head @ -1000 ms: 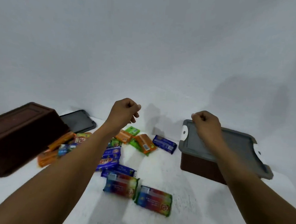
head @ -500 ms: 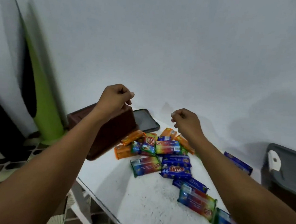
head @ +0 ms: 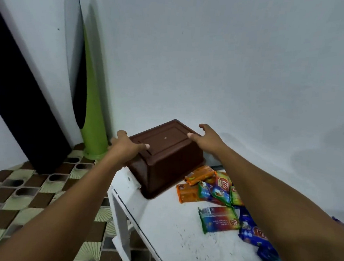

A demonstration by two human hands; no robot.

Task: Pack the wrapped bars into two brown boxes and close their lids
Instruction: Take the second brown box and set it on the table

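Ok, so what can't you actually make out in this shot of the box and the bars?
Head view, the only one:
- Inside of the brown box: hidden by its own walls.
- Second box: none in frame.
- Wrapped bars: count unclear; the right forearm covers some, the right edge cuts off others.
- Left hand and right hand: blur hides whether the fingers touch the box.

Red logos on wrapped bars [head: 219, 219] blurred; nothing legible.
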